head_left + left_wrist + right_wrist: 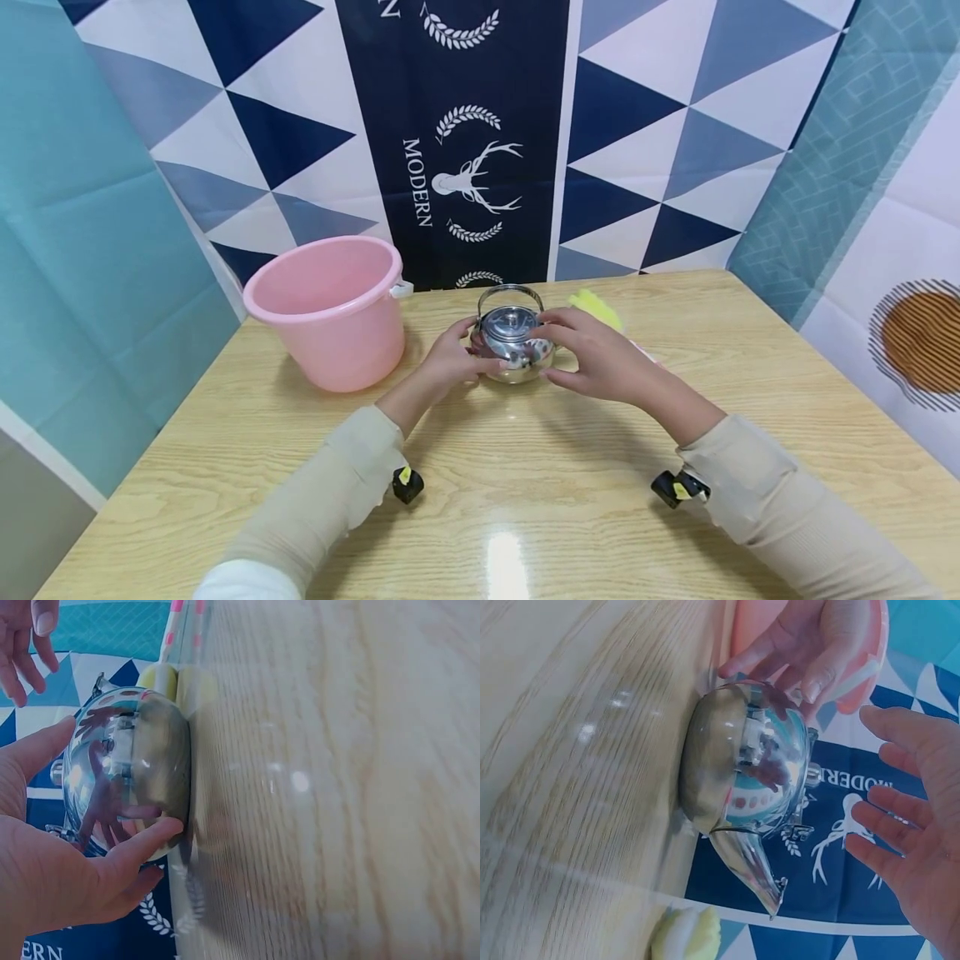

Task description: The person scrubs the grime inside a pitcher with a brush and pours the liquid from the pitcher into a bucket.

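A small shiny metal teapot point(512, 343) with a lid, a raised loop handle and a spout stands on the wooden table. My left hand point(452, 354) holds it at its left side, the thumb across the front and fingers low on its belly, as the left wrist view also shows. My right hand point(596, 354) is at the spout side, its fingers spread and loosely bent. In the right wrist view a gap shows between the right hand's fingers point(889, 817) and the teapot point(742, 761), whose spout points away from the left hand.
A pink bucket point(337, 333) with a white handle fitting stands left of the teapot. Behind my right hand lies a fluffy yellow thing point(596, 308) with a pink-and-white stick point(171, 634). Patterned cloth point(465, 167) hangs at the back edge of the table point(465, 508).
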Motion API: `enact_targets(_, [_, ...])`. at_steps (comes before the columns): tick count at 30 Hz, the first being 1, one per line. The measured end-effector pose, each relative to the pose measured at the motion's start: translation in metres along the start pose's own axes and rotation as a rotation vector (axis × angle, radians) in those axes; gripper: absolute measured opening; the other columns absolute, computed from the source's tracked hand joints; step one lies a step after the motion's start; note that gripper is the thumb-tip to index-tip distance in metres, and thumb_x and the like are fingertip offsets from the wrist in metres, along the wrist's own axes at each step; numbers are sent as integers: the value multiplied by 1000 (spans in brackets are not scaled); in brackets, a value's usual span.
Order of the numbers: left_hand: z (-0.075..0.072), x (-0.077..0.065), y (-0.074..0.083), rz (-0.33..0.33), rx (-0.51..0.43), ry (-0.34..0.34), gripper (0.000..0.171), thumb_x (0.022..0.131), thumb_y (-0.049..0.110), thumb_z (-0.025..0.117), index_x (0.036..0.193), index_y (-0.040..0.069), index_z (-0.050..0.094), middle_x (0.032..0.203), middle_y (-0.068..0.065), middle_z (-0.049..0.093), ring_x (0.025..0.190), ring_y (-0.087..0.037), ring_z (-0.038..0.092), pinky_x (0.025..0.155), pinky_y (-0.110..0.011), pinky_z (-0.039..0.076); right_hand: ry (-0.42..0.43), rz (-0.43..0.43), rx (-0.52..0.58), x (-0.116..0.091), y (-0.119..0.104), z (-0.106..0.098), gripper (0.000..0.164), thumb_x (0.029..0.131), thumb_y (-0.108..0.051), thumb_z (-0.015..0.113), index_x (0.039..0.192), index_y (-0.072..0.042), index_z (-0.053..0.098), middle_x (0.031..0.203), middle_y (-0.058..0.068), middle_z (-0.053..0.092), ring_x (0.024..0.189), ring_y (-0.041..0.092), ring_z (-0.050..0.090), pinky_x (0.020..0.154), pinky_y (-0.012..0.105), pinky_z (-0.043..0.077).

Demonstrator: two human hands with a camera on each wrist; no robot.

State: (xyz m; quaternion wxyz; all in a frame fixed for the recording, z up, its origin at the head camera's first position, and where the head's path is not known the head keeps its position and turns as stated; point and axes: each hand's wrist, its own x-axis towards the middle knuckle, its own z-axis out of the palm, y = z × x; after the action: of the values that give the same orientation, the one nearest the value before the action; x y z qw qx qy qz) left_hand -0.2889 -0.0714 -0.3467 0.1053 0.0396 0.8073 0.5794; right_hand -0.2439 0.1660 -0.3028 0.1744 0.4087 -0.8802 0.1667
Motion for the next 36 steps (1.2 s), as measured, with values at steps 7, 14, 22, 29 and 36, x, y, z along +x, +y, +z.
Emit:
enact_targets(7, [-1, 7, 2, -10, -65, -19, 101, 70, 12, 89, 153, 16, 31, 150, -16, 36, 98, -27, 61, 80, -41, 59, 8, -14, -14, 5, 3, 2, 45, 80, -18, 81, 120, -5, 65, 130, 20, 57, 119, 34, 53, 100, 50, 46])
enact_targets(14, [1, 14, 1, -11, -94, -38, 96, 72, 12, 88, 152, 21, 34, 139, -13, 45, 76, -22, 60, 70, -39, 59, -5, -8, -9, 8, 6, 3, 42, 81, -16, 80, 119, -5, 66, 131, 20, 57, 119, 35, 53, 100, 50, 46])
enact_targets(22, [2, 19, 2, -88, -136, -81, 94, 73, 8, 87, 150, 27, 36, 119, -16, 52, 64, -23, 55, 67, -41, 59, -22, -9, -29, 13, 8, 1, 43, 80, -16, 81, 119, -5, 66, 133, 20, 55, 121, 37, 52, 101, 52, 45])
enact_targets(29, [2, 20, 4, -126, -154, -66, 92, 72, 7, 88, 147, 28, 39, 120, -16, 53, 64, -22, 55, 70, -44, 60, -35, -4, -50, 16, 10, 0, 43, 80, -17, 81, 119, -4, 66, 131, 20, 57, 121, 37, 52, 101, 52, 46])
enact_targets(36, [2, 19, 4, -135, -174, -57, 93, 71, 5, 87, 147, 27, 39, 121, -16, 52, 64, -23, 56, 76, -48, 59, -16, -30, -31, 22, 12, 1, 42, 79, -14, 81, 117, -3, 66, 127, 19, 59, 118, 35, 54, 99, 51, 48])
